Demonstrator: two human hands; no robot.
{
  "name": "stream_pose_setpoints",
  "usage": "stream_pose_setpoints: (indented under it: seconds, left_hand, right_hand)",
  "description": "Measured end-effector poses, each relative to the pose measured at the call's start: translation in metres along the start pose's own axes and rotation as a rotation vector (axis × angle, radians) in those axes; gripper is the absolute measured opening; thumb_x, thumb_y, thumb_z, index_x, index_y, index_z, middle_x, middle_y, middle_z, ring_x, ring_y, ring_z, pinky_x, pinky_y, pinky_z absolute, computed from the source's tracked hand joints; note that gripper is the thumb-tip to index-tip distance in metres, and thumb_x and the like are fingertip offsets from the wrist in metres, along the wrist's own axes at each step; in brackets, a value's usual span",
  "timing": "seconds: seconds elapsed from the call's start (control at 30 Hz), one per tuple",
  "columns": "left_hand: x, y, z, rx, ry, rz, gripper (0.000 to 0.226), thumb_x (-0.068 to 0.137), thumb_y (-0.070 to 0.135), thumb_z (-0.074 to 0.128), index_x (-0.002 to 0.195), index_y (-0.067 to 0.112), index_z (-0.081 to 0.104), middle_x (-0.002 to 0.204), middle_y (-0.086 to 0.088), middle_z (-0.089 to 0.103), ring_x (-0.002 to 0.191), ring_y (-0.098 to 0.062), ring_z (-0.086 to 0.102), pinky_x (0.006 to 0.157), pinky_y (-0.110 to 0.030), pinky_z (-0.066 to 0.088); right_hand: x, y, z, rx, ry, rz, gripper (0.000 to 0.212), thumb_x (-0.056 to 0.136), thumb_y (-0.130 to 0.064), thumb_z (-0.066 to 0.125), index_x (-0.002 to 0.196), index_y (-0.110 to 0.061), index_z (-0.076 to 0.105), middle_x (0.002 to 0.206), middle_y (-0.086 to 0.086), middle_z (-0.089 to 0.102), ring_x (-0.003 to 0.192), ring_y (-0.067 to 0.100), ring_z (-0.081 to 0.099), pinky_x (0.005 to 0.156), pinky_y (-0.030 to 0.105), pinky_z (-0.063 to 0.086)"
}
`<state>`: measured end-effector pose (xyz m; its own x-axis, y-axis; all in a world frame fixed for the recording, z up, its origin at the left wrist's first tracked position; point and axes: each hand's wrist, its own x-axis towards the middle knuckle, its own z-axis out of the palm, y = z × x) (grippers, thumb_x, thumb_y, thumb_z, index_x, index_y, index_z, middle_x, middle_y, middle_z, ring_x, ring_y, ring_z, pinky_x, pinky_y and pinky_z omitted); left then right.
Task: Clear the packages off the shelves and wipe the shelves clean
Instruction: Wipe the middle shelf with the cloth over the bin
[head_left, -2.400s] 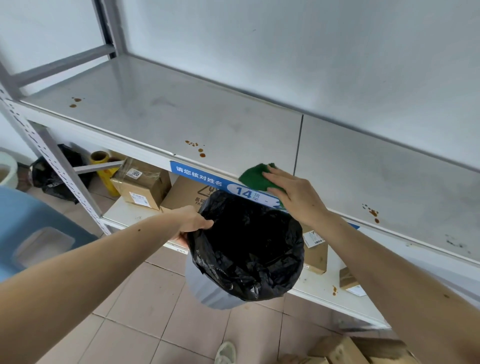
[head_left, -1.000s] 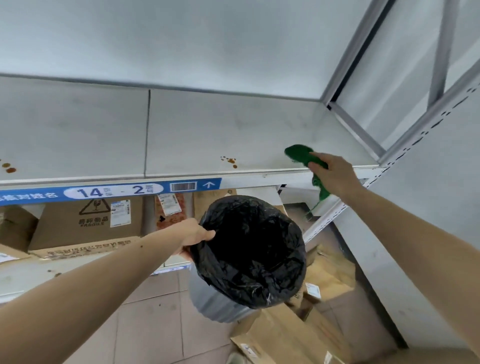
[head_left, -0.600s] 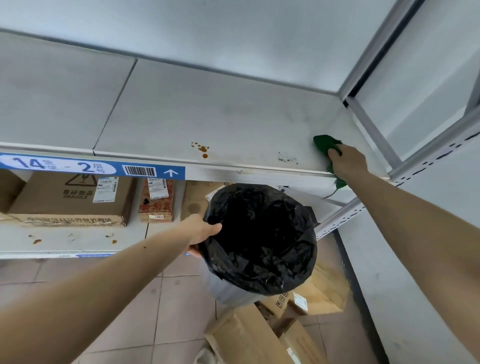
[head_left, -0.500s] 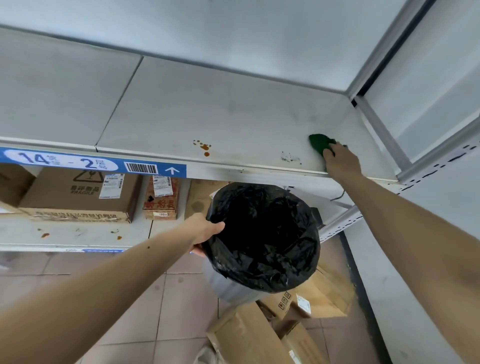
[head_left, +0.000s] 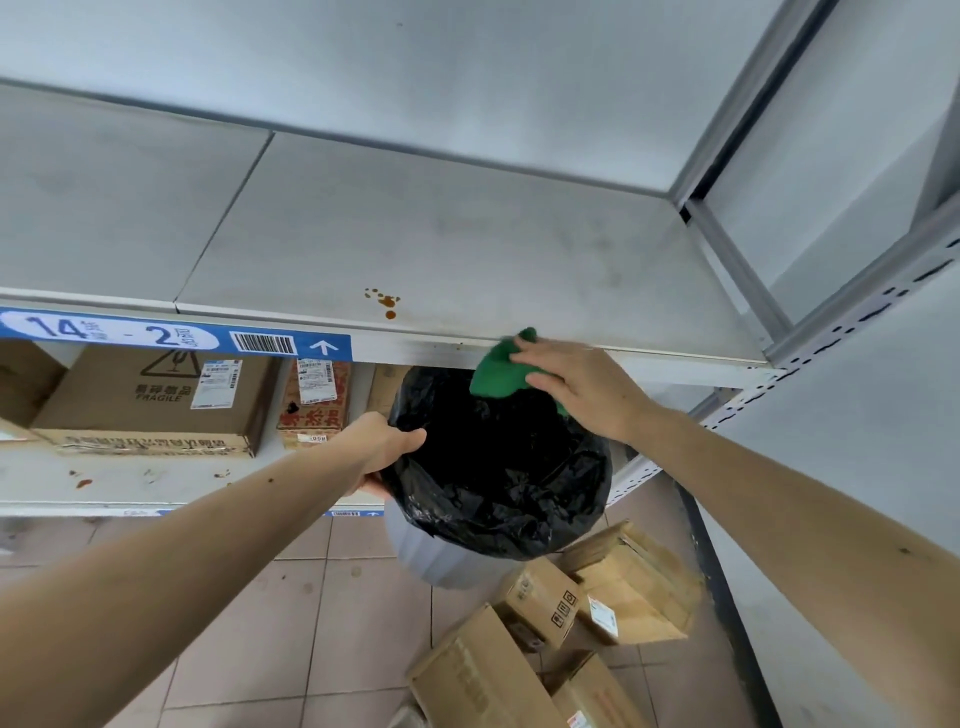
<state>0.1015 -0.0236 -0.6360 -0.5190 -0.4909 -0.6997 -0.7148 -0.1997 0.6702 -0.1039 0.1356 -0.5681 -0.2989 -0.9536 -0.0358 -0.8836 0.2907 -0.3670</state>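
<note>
**Crumbs swept off the shelf edge into the held bin**

The right hand's fingers (head_left: 524, 357) lie fairly straight over the green cloth (head_left: 496, 371), pressing it at the front lip of the upper shelf (head_left: 467, 239), right above the mouth of the black bin liner (head_left: 498, 467). The left hand's fingers (head_left: 410, 435) are clenched on the liner's rim, grasping it and holding the grey bin (head_left: 441, 561) up just under the shelf edge.

Half a second ago the cloth was further along the shelf, near its right end, beside a dark speckled smudge. It has since been dragged left and forward to the lip, and that smudge no longer shows on the metal. I judge the dirt was pushed over the edge into the bin, so that patch is done.

One cluster of brown stains (head_left: 385, 302) is left on the upper shelf, just left of the cloth; it looks like the next target. The upper shelf holds no packages.

The lower shelf (head_left: 156, 483) is not cleared: at least three cardboard boxes (head_left: 156, 400) sit there, with a few small brown spots in front of them. On the floor (head_left: 260, 597) below lie roughly four more boxes (head_left: 540, 608), partly overlapping, so the count is uncertain. One blue label strip (head_left: 171, 335) runs along the upper shelf's front.
</note>
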Motion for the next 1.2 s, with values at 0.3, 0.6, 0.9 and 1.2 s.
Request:
stream_pose_setpoints:
  seconds: [0.3, 0.6, 0.9, 1.2]
  left_hand:
    - [-0.014, 0.004, 0.003, 0.013, -0.02, 0.006, 0.057, 0.091, 0.034, 0.069, 0.13, -0.003, 0.05, 0.112, -0.02, 0.066, 0.094, -0.035, 0.069, 0.08, -0.048, 0.06]
    - [-0.018, 0.01, 0.015, 0.031, -0.055, 0.024, 0.054, 0.092, 0.033, 0.067, 0.13, -0.002, 0.05, 0.112, -0.018, 0.066, 0.094, -0.033, 0.068, 0.08, -0.046, 0.06]
    - [-0.013, 0.02, 0.039, 0.049, -0.06, 0.045, 0.051, 0.094, 0.033, 0.064, 0.131, 0.002, 0.049, 0.111, -0.014, 0.064, 0.081, -0.024, 0.065, 0.057, -0.034, 0.056]
    - [0.011, 0.017, 0.063, -0.01, -0.07, 0.019, 0.054, 0.091, 0.034, 0.068, 0.129, -0.001, 0.052, 0.108, -0.017, 0.067, 0.093, -0.033, 0.068, 0.081, -0.047, 0.06]
  right_hand:
    - [-0.023, -0.009, -0.001, -0.033, 0.075, 0.051, 0.038, 0.104, -0.023, 0.048, 0.141, -0.016, 0.054, 0.148, -0.001, 0.051, 0.135, 0.018, 0.048, 0.109, 0.018, 0.027]
    - [-0.029, -0.007, -0.019, 0.186, 0.151, 0.323, 0.031, 0.105, -0.029, 0.043, 0.128, -0.024, 0.063, 0.107, -0.004, 0.07, 0.09, 0.011, 0.06, 0.072, 0.022, 0.041]
    - [-0.034, 0.025, -0.047, 0.873, 0.322, 0.65, 0.027, 0.106, -0.029, 0.046, 0.1, -0.012, 0.066, 0.105, 0.015, 0.07, 0.084, 0.022, 0.066, 0.064, 0.027, 0.055]
    - [-0.037, 0.064, -0.068, 0.534, 0.477, 0.591, 0.041, 0.103, -0.036, 0.048, 0.097, -0.001, 0.067, 0.091, 0.021, 0.069, 0.077, 0.03, 0.065, 0.073, 0.034, 0.055]
